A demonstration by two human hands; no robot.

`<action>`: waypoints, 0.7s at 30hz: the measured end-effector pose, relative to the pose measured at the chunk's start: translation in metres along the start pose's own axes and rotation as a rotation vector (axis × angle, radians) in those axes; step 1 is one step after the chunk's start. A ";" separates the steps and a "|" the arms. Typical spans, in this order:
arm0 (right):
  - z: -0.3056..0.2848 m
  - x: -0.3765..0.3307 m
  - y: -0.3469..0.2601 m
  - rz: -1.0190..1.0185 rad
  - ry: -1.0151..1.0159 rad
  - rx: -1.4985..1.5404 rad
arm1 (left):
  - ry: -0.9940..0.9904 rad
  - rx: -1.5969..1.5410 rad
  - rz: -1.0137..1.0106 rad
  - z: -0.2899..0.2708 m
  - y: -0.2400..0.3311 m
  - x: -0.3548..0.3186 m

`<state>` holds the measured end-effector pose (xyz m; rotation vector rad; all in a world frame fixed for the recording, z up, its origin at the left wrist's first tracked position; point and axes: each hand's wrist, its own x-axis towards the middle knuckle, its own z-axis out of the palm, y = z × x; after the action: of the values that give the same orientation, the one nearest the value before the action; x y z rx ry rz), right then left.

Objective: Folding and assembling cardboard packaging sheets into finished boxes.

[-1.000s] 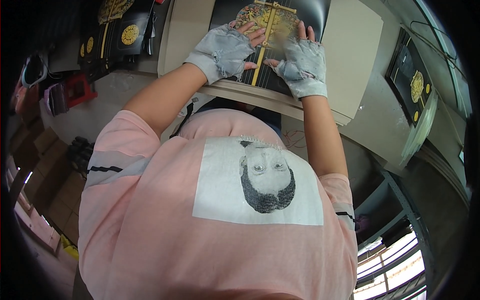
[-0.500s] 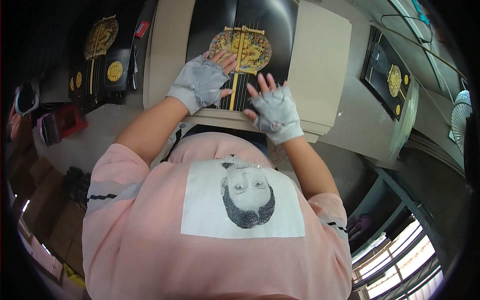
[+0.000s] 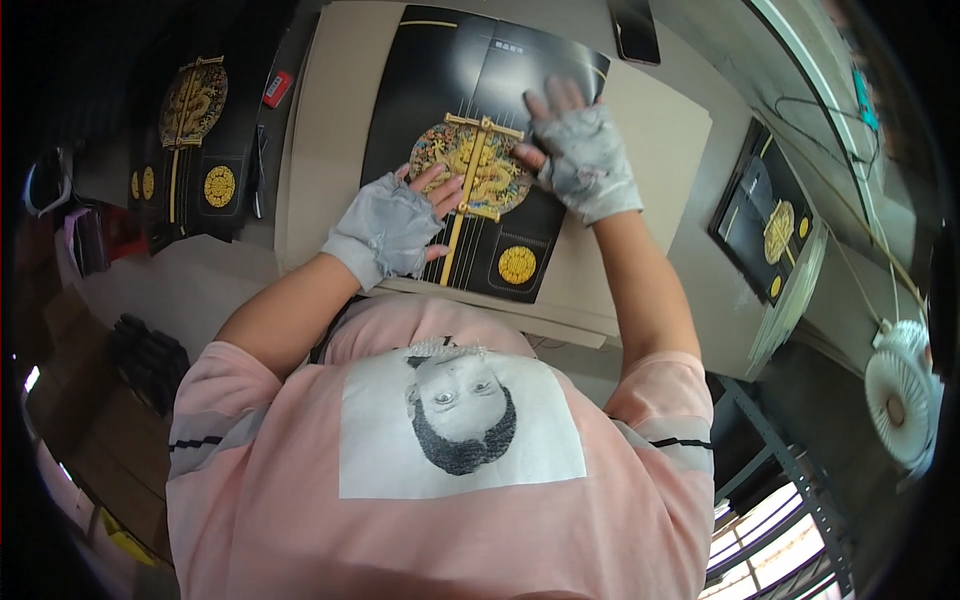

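Note:
A glossy black printed sheet [image 3: 430,75] lies in front of me on pale grey boards. It bears a colourful round dragon emblem crossed by a gold bar, and a smaller gold disc near its lower right. My left hand [image 3: 395,225], in a grey fingerless glove, rests flat at the emblem's left edge, fingers apart. Gloved the same way, my right hand [image 3: 582,150] is over the sheet's right side, beside the emblem, with fingers stretched toward the far edge and slightly blurred. Neither hand holds anything.
Beneath the sheet, the stacked pale boards [image 3: 665,140] reach out on both sides. Similar black printed pieces lie left [image 3: 235,150] and right [image 3: 750,215]. A dark phone [image 3: 635,30] is at the far edge, a small red box [image 3: 278,90] at left, a white fan [image 3: 900,395] at right.
My right hand has moved away from me, up the sheet's right side from its near part. My left hand stays by the emblem. The view has shifted, bringing the sheet's far edge and phone in.

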<state>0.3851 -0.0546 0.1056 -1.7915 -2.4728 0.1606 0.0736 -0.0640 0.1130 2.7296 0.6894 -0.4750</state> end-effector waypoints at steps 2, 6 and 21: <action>0.006 0.037 0.026 0.013 0.047 -0.076 | -0.023 -0.043 0.015 -0.001 -0.001 0.001; 0.016 0.096 0.064 0.065 0.091 -0.285 | 0.026 -0.095 0.027 0.006 -0.004 -0.002; 0.010 0.068 0.036 0.181 0.218 -0.101 | 0.006 -0.090 -0.031 0.004 0.000 0.002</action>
<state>0.3968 0.0207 0.0915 -1.9547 -2.2069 -0.1435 0.0744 -0.0644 0.1091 2.6412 0.7381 -0.4318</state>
